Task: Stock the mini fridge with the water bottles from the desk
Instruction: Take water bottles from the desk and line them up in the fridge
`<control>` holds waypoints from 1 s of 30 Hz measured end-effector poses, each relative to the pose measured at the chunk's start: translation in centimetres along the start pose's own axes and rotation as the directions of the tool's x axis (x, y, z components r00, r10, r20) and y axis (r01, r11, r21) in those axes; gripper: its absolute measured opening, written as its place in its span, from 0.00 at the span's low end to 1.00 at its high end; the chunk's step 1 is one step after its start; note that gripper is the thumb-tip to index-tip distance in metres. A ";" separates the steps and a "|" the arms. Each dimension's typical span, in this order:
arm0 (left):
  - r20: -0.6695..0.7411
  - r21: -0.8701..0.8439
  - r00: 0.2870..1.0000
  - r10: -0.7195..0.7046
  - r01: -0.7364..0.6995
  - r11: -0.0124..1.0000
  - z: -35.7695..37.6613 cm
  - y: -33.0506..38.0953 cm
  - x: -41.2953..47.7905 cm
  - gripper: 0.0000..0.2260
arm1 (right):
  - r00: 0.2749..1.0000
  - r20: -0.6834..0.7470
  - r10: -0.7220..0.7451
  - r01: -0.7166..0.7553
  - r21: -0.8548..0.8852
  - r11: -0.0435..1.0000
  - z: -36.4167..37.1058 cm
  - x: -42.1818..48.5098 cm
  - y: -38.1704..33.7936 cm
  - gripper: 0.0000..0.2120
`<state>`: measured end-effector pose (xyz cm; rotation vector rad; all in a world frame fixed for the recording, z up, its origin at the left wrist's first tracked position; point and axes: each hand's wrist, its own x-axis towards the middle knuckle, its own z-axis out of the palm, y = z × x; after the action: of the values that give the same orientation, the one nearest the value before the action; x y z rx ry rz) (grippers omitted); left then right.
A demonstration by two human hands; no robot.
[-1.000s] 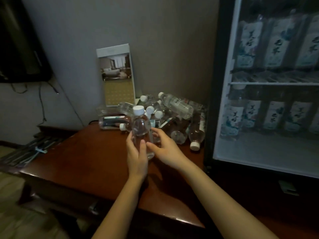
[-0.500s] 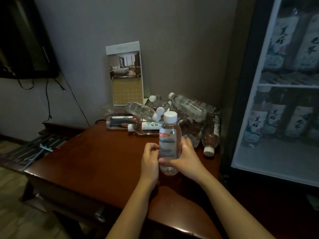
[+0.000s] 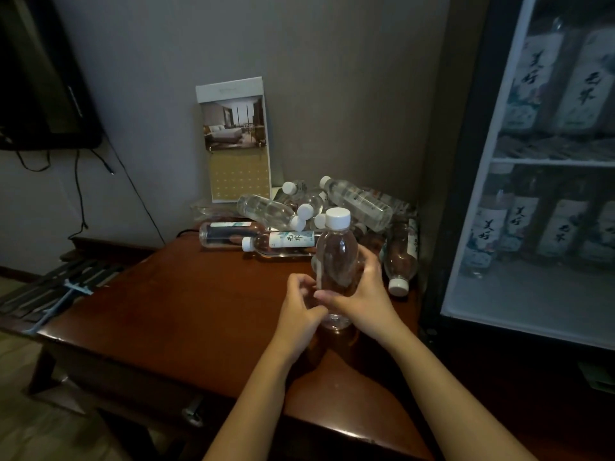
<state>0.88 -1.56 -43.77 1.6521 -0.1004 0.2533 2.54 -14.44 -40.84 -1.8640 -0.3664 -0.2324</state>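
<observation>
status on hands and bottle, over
Gripping: right hand and left hand on upright bottle. Rest in pile on desk behind. In the way: fridge door, looks shut.

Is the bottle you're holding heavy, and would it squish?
Probably heavy for its size: the bottle looks full of water. Its clear plastic would likely dent under the right hand. Tall and narrow, it may tip.

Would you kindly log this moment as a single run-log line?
right hand: grips upright bottle | left hand: curled against its lower side | bottle pile: on desk
</observation>
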 end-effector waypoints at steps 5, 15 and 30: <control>0.024 0.084 0.998 0.050 -0.051 0.995 0.1 -0.1 0.2 0.27 | 0.988 0.152 0.039 -0.071 0.215 0.974 -1.1 -0.5 0.2 0.40; 0.061 0.247 0.998 -0.013 -0.003 0.969 0.4 -1.1 0.7 0.33 | 0.996 0.092 0.011 -0.011 0.004 1.000 -0.7 -0.3 0.3 0.40; 0.148 0.330 0.965 0.215 -0.253 0.909 4.9 2.7 -4.0 0.32 | 0.999 -0.012 -0.039 0.040 0.072 0.997 -6.7 -5.6 -1.8 0.36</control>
<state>-3.05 -6.98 -42.45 2.0082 -0.3561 0.3809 -3.17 -21.06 -38.97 -1.7852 -0.4001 -0.2526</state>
